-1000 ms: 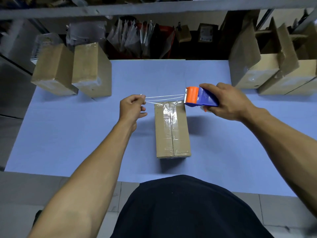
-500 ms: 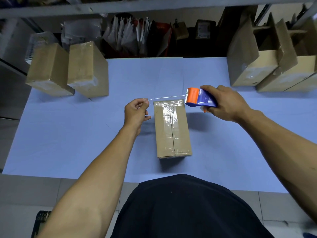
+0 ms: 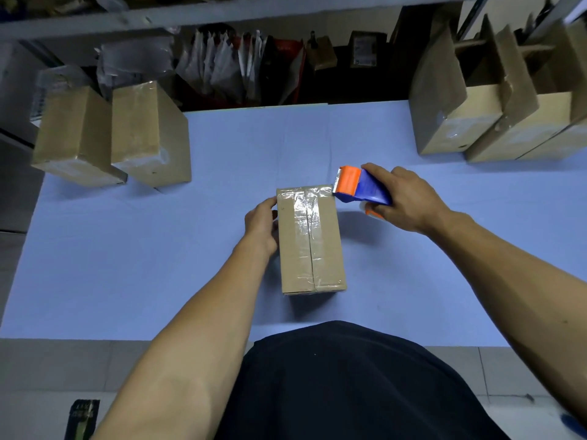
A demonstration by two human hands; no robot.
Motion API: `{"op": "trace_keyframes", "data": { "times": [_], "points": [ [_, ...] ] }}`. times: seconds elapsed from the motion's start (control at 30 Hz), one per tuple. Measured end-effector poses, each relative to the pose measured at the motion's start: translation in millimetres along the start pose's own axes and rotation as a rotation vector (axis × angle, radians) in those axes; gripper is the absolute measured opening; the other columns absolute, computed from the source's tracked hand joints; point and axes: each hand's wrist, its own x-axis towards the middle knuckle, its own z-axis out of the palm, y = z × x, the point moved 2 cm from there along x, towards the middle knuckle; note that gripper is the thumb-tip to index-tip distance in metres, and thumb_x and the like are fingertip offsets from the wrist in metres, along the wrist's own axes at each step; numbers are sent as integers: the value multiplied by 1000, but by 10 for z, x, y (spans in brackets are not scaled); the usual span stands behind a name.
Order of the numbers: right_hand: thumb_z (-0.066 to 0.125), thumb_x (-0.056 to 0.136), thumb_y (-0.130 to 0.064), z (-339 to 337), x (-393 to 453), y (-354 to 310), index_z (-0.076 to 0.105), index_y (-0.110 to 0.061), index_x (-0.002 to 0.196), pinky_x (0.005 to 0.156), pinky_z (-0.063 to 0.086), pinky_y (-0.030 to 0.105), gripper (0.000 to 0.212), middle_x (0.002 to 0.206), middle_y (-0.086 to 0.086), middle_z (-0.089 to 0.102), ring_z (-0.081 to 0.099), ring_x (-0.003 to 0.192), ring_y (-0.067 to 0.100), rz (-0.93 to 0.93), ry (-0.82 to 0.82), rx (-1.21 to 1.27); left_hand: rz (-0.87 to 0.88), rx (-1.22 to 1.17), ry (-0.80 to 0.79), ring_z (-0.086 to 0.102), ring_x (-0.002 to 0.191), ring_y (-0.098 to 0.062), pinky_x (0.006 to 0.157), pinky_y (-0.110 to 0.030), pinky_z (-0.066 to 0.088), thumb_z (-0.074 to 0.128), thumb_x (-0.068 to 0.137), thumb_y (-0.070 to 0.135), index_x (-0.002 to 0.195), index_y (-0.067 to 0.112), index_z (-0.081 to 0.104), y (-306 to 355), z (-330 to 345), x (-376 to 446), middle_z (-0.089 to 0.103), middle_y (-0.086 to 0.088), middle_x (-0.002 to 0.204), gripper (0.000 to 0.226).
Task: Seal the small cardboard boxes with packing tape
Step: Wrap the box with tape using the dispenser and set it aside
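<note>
A small cardboard box (image 3: 310,239) lies flat in the middle of the blue table (image 3: 158,265), clear tape running along its top seam and across its far end. The left hand (image 3: 262,222) rests against the box's left side near the far corner, fingers curved onto the edge. The right hand (image 3: 401,201) grips an orange and blue tape dispenser (image 3: 359,185), its front touching the box's far right corner.

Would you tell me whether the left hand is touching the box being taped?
Touching: the head view shows the left hand pressed against the box at its left side.
</note>
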Motion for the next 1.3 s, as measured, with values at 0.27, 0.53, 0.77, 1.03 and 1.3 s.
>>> {"op": "trace_keyframes", "data": {
  "times": [0.27,0.53,0.77,1.03,1.3],
  "points": [
    [69,86,-40,80,-73,-73,36,-30,147,69,39,34,70,93,7,50,51,90,31,47,24,54,1043,835,174,50,121,-20,95,-17,35,52,94,8,121,7,59,134,123,-461,54,-7,130,28],
    [67,84,-42,24,-157,-130,37,-31,143,70,43,35,67,95,7,54,53,90,30,24,-21,98,1123,1703,-251,-13,153,-15,121,-41,-9,40,93,64,159,13,-1,-279,273,-371,-12,-1,166,93],
    [44,83,-72,-41,-333,-13,34,-38,146,72,36,32,72,97,-1,50,47,90,19,36,-57,115,1139,1817,-249,-10,153,-14,121,-41,-11,34,83,44,160,13,3,-273,249,-402,-8,-2,167,88],
    [57,88,-62,-125,-419,54,35,-37,149,70,36,32,69,98,2,52,54,94,26,43,-106,12,1136,1797,-234,-9,153,-13,121,-40,-10,34,82,45,160,14,5,-254,276,-419,-5,0,167,88],
    [63,85,-46,-119,-97,-648,55,-25,123,68,31,34,44,98,12,58,57,85,34,65,5,-378,1110,1764,-221,-10,153,-17,123,-48,-4,45,88,35,159,11,2,-283,305,-498,-5,-1,167,86]
  ]
}}
